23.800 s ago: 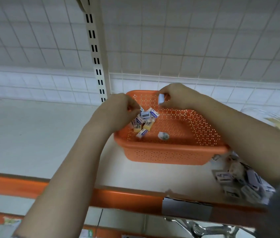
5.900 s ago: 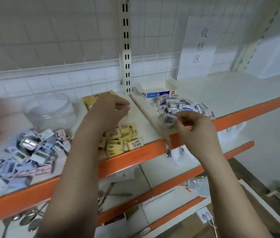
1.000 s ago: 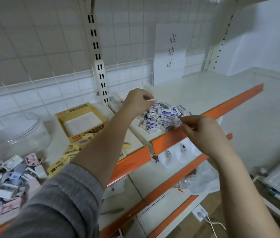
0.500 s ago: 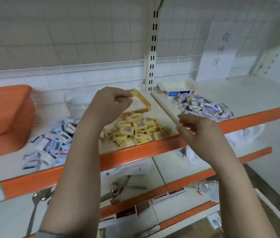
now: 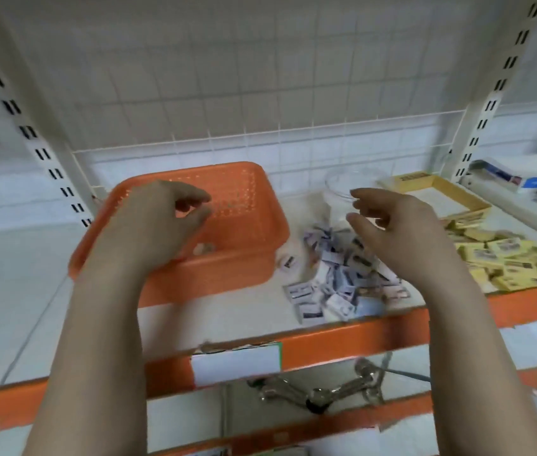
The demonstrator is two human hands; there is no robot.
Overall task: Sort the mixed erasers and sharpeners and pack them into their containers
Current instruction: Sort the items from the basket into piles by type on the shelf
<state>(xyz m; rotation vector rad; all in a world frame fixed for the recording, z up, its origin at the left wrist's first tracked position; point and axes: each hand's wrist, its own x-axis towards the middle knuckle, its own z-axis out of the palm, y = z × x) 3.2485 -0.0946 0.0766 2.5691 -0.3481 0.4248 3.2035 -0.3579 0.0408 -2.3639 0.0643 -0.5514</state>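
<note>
- Half a second ago the view faced the yellow erasers (image 5: 504, 258); now it has swung left to the orange basket (image 5: 244, 205).
- That suggests the basket gets checked for leftovers; one small piece (image 5: 204, 248) lies inside, its axis too blurred to tell.
- The left hand (image 5: 158, 222) hovers over the basket, the right hand (image 5: 402, 225) over the sharpener pile (image 5: 336, 284); both are loosely curled and hold nothing.
</note>
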